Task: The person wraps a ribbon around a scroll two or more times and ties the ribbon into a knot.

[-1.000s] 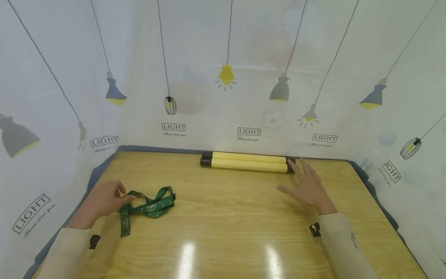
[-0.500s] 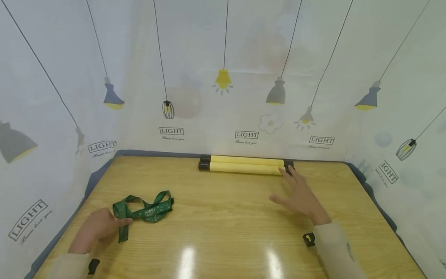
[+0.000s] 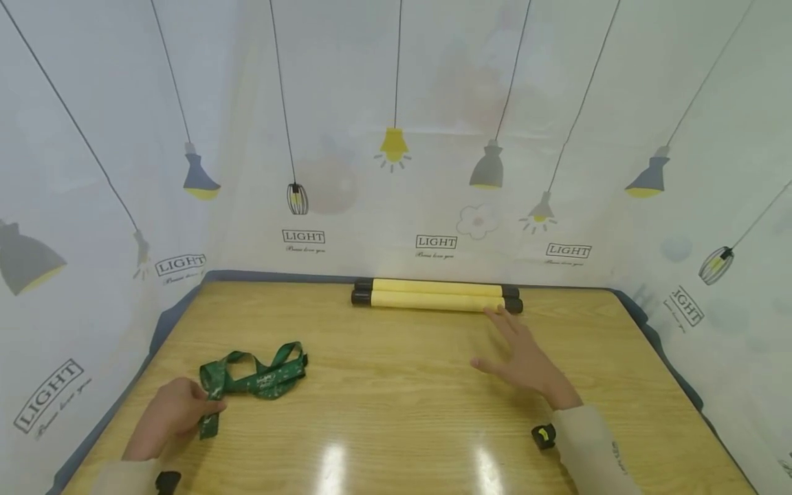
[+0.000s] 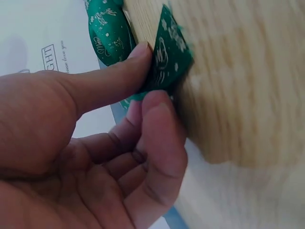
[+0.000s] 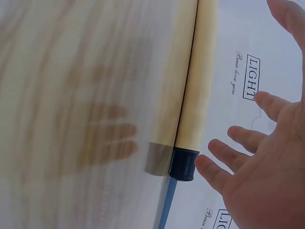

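Observation:
A green ribbon (image 3: 266,382) with pale printing lies in loose loops on the left of the wooden table. My left hand (image 3: 173,412) pinches it near one end between thumb and fingers. The left wrist view shows the ribbon's free tip (image 4: 172,50) sticking out past the thumb. Two yellow tubes (image 3: 433,301) with black end caps lie side by side at the table's back edge. Just in front of their right end hovers my right hand (image 3: 526,364), fingers spread and holding nothing. In the right wrist view its fingers are apart from the black cap (image 5: 184,164).
White sheeting (image 3: 359,124) printed with hanging lamps rises behind the table (image 3: 396,385) and along both sides. A blue strip (image 3: 278,277) runs along the table's back edge. Two bright reflections shine on the tabletop near the front.
My left hand has moved down along the ribbon toward its end and pulled that end slightly nearer. My right hand has drawn back a little, leftward, from the tubes' right end.

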